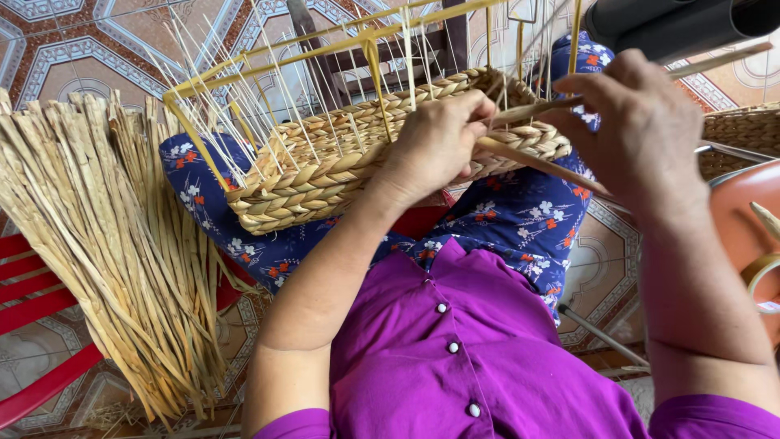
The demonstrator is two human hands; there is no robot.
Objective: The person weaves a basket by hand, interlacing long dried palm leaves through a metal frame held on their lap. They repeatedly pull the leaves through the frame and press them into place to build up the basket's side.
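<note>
Half-woven basket (341, 175) (resting on the lap): left hand (435, 142) grips its rim, right hand (642, 122) apparently pinches a straw strand (536, 162).

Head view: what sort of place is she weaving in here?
Probably a home or small craft workshop floor: patterned floor tiles, a bundle of dried straw strands on a red chair, and a half-woven basket on the person's lap.

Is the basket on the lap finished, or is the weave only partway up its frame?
Partway. The woven basket has braided rows only low down; bare yellow frame and thin uprights stand above them.
</note>
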